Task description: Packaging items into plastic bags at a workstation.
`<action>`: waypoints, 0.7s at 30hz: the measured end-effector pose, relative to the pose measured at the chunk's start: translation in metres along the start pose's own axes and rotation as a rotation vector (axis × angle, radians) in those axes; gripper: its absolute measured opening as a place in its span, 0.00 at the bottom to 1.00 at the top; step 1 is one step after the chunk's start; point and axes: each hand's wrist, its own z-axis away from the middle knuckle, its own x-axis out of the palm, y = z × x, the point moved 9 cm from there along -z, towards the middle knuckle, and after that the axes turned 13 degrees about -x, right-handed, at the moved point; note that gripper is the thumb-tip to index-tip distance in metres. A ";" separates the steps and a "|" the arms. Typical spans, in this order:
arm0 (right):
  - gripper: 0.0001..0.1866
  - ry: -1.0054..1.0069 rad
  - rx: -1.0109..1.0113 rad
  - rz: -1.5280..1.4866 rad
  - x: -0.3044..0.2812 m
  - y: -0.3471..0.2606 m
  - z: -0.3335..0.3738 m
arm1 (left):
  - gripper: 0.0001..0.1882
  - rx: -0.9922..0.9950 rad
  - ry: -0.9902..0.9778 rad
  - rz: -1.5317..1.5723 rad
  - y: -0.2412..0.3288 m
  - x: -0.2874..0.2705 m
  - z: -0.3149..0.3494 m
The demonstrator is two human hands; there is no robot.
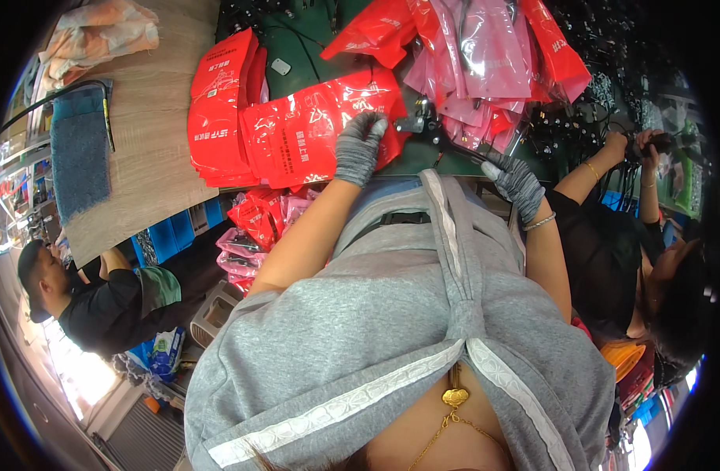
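Gray fabric of the wearer's top (360,314) lies nearest the camera. Past it, at the near edge of the green work surface (277,47), a black cable assembly (432,129) sits between the two gloved hands. Its long axis slants from a silvery end piece (409,124), pointing left toward a red bag (297,141), down to the right hand (515,182), whose fingers appear closed around its thin black length. The left hand (360,145) has thumb and fingers drawn together on the bag's right part; whether one layer or both is pinched cannot be told. The step seems to be bringing assembly and bag together; the next move likely calls for a spread bag mouth and the end piece kept in line. Stacked red bags (218,110) lie left, filled pink bags (493,63) beyond.
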 end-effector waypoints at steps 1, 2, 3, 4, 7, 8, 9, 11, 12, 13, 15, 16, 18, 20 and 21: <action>0.20 -0.052 -0.073 0.136 0.003 -0.018 0.000 | 0.12 -0.004 0.008 0.000 0.002 0.000 0.002; 0.20 -0.099 -0.144 0.272 0.007 -0.033 0.002 | 0.12 0.020 0.021 0.000 0.013 0.001 0.005; 0.20 -0.104 -0.143 0.272 0.011 -0.039 0.004 | 0.11 0.043 0.035 0.000 0.023 0.002 0.009; 0.20 -0.096 -0.132 0.256 0.014 -0.046 0.006 | 0.11 0.042 0.037 0.002 0.033 0.003 0.013; 0.21 -0.066 -0.148 0.373 0.015 -0.047 0.008 | 0.09 -0.020 -0.076 0.170 0.048 0.014 0.019; 0.21 -0.042 -0.176 0.506 0.013 -0.050 0.008 | 0.09 -0.019 -0.073 0.171 0.047 0.013 0.018; 0.21 -0.044 -0.179 0.507 0.013 -0.051 0.008 | 0.08 0.170 0.032 -0.022 0.061 0.008 0.020; 0.21 -0.019 -0.225 0.651 0.012 -0.060 0.010 | 0.07 0.356 0.138 -0.217 0.072 0.005 0.026; 0.21 -0.020 -0.227 0.651 0.013 -0.063 0.011 | 0.07 0.317 0.132 -0.153 0.067 0.003 0.024; 0.21 -0.029 -0.214 0.670 0.013 -0.066 0.013 | 0.07 0.277 0.122 -0.090 0.065 0.002 0.022; 0.21 -0.038 -0.200 0.690 0.013 -0.069 0.013 | 0.05 0.229 0.099 -0.039 0.063 0.004 0.025; 0.20 -0.010 -0.214 0.666 0.012 -0.071 0.013 | 0.04 0.179 0.076 0.011 0.062 0.005 0.027; 0.20 0.019 -0.227 0.641 0.012 -0.078 0.012 | 0.05 0.224 0.068 0.010 0.073 0.007 0.033; 0.20 0.041 -0.100 0.549 0.009 -0.078 0.012 | 0.07 0.270 0.066 0.010 0.080 0.007 0.036; 0.20 0.040 -0.102 0.548 0.008 -0.072 0.012 | 0.07 0.305 0.074 -0.034 0.083 0.006 0.036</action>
